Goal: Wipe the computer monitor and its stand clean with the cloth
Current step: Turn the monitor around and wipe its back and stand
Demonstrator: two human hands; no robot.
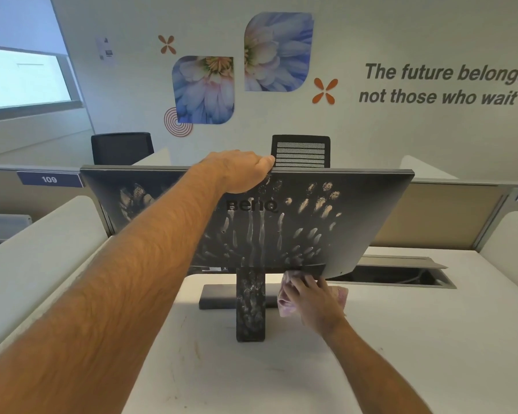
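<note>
— What is the person doing over there?

— Working on the back of the monitor (pixel 356 210), which is standing near the middle of the white tabletop (pixel 401 339) with its rear panel facing us and tipping forward at the top. The left hand (pixel 240 170) is lying over the top edge, fingers curling over to the far side, so that grip is holding the monitor.

— And the cloth?

— The pinkish cloth (pixel 284 300) is sitting bunched in the right hand (pixel 314 300), low down, just right of the stand (pixel 250 306). The fingers are closing round it and pressing it up against the bottom edge of the panel, so that grip is holding the cloth.

— Is it dirty?

— Pale dusty smears and finger marks are showing all across the dark back panel, around the logo (pixel 251 206) and lower down, and the upright of the stand is looking mottled with the same powder. The flat base (pixel 219 297) is resting on the tabletop behind the upright.

— Anything else round it?

— An open cable slot (pixel 401 276) is lying in the tabletop to the right, behind the monitor. Beyond the partition two black chairs (pixel 301 150) are standing against a wall with flower pictures (pixel 204 89) and lettering.
</note>
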